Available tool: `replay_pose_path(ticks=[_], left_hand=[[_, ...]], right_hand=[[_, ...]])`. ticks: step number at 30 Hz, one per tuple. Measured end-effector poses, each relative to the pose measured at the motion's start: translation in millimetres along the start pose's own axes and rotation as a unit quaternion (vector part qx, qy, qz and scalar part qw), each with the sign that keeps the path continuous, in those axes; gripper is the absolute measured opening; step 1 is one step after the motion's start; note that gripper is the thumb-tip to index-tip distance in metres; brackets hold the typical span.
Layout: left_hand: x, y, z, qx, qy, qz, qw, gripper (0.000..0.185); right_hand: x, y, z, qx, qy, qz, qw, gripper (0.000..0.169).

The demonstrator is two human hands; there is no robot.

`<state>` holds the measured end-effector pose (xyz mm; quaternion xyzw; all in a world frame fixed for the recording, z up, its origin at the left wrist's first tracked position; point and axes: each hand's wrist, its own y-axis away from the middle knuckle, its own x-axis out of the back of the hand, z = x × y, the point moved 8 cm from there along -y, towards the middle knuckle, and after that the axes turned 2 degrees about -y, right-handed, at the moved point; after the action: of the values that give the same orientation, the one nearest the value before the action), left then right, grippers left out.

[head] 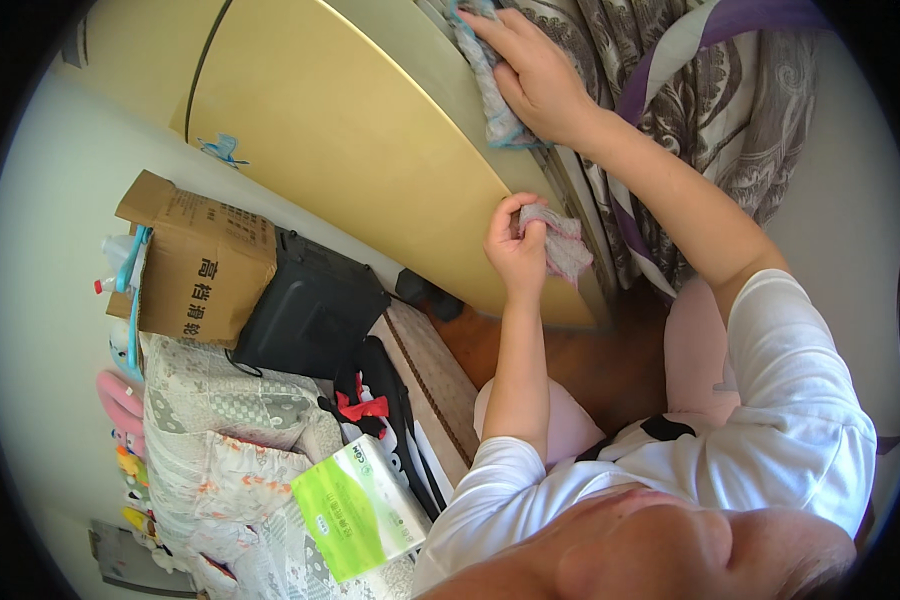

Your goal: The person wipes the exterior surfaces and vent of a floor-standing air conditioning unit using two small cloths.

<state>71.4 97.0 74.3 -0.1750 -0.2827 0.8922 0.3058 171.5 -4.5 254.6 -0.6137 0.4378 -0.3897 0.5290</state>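
My right hand (544, 86) is at the top, fingers spread over a grey-white cloth with blue edging (495, 101), which lies against a pale greenish-yellow surface (412, 52) beside the curtain. Lower down, my left hand (516, 244) is closed on a crumpled grey cloth with pink edging (562, 244). This hand is at the edge of a large glossy yellow panel (360, 142), and the cloth hangs from its right side. A blue sticker (226, 150) is on the panel's left part.
Patterned curtains (750, 127) and a purple-and-white hoop (649, 82) are beside my right arm. At left, a cardboard box (202, 262) and a black case (311, 304) stand by a bed with a quilt (195, 405) and a green-white tissue pack (360, 506). Dark dumbbells (429, 295) lie on the floor.
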Motion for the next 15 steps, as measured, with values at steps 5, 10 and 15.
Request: replay_pose_path(ticks=[5,10,15], left_hand=[[0,3,-5,-0.005,-0.002,-0.022,1.000,0.026],[0,6,-6,-0.007,-0.004,-0.003,1.000,0.026],[2,6,-3,-0.011,-0.016,-0.003,1.000,0.027]], right_hand=[[-8,81,26,-0.084,-0.004,-0.042,0.996,0.045],[-3,140,28,-0.152,-0.010,-0.051,0.987,0.040],[1,146,28,-0.162,-0.038,-0.073,0.983,0.048]])
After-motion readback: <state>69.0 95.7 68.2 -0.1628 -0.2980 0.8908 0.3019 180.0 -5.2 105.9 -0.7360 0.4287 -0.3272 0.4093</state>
